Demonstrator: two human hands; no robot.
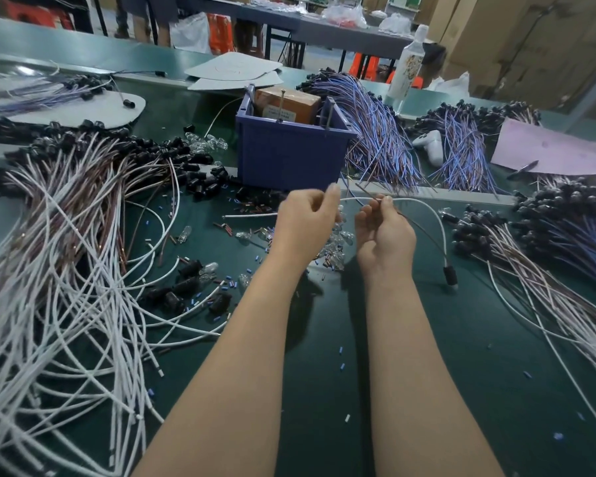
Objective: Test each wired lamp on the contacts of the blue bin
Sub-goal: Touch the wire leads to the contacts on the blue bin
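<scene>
Both hands work just in front of the blue bin [289, 156], close to the two metal pins [282, 106] [329, 120] standing up from its rim, which are presumably the test contacts. The wired lamp is in the air between the hands and the bin. Its black socket [449, 275] hangs low to the right, clear of the green table [427, 339].

The right hand [384, 235] pinches both leads between thumb and curled fingers. The brown wire [367, 191] pokes up past the fingertips toward the bin. The white wire [424, 204] arcs from this hand down to the socket and also runs left.

The left hand [307, 223] has its fingers curled and its thumb pressed against them. It seems to pinch the white wire's free end, though the tip is hard to make out.

Holding the leads apart like this probably lets each bare end meet its own pin. Neither end touches a pin yet, so the test is still to come.

Loose bulbs [338, 246] lie under the hands, and heaps of wired lamps lie at left [66, 270] and right [547, 270].
</scene>
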